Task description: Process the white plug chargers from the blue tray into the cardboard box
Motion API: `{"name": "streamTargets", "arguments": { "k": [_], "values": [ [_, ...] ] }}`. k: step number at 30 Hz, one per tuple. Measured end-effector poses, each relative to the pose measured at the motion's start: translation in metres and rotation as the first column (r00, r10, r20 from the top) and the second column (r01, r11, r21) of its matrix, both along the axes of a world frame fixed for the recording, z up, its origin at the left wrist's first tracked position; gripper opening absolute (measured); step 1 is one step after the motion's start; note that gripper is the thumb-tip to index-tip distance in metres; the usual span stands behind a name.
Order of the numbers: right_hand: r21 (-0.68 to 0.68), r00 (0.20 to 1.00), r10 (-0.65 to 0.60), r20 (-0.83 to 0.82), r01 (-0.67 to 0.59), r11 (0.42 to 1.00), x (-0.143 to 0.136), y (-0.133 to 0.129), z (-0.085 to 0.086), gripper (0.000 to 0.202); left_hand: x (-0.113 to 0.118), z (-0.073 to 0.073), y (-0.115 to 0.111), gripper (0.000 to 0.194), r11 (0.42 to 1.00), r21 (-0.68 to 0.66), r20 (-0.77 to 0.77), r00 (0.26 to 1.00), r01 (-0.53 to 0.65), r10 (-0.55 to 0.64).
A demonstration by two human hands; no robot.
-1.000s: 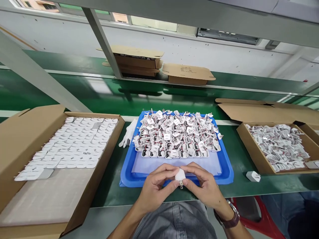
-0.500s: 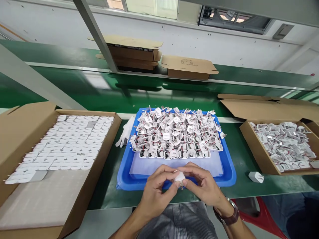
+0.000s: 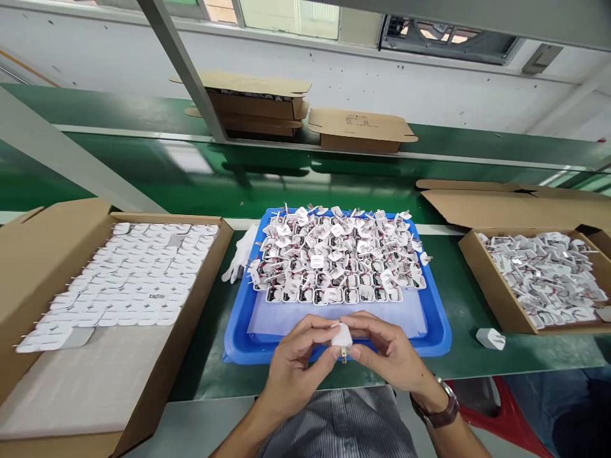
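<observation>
Plug adapter pinched in both hands

Head view: Your left hand (image 3: 303,359) and right hand (image 3: 389,353) pinch a white plug adapter (image 3: 342,337) between fingers and thumbs, prongs toward you, over the near rim of the blue tray (image 3: 337,353) of open adapter housings (image 3: 334,294).

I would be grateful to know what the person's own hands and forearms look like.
The left hand and right hand are ungloved, with no sleeves in view on the forearms. The right wrist wears a watch with a dark brown strap; the left wrist has none.
</observation>
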State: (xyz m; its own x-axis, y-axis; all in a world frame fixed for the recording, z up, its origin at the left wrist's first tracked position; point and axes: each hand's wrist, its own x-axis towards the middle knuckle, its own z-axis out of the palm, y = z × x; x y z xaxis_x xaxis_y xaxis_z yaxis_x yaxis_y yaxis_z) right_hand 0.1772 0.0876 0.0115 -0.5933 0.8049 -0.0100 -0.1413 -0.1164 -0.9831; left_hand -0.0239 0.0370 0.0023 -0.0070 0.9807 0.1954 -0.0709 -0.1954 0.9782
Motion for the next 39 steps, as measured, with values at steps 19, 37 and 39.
{"name": "streamTargets", "arguments": {
  "k": [19, 37, 39],
  "values": [
    [0.19, 0.977, -0.038, 0.209, -0.003, 0.982, 0.001, -0.005, 0.003, 0.039, -0.004, -0.006, -0.005, 0.044, 0.981, 0.176, -0.268, 0.963, 0.078, -0.028],
    [0.176, 0.989, -0.095, 0.117, 0.073, 0.982, 0.0, -0.007, -0.001, 0.04, -0.005, 0.003, -0.005, 0.033, 0.997, 0.034, -0.12, 0.991, 0.066, -0.062],
    [0.225, 0.981, -0.109, 0.16, 0.071, 0.972, 0.0, -0.007, 0.002, 0.039, -0.005, 0.003, -0.004, 0.033, 0.997, 0.042, -0.122, 0.991, 0.06, -0.054]
  ]
}}
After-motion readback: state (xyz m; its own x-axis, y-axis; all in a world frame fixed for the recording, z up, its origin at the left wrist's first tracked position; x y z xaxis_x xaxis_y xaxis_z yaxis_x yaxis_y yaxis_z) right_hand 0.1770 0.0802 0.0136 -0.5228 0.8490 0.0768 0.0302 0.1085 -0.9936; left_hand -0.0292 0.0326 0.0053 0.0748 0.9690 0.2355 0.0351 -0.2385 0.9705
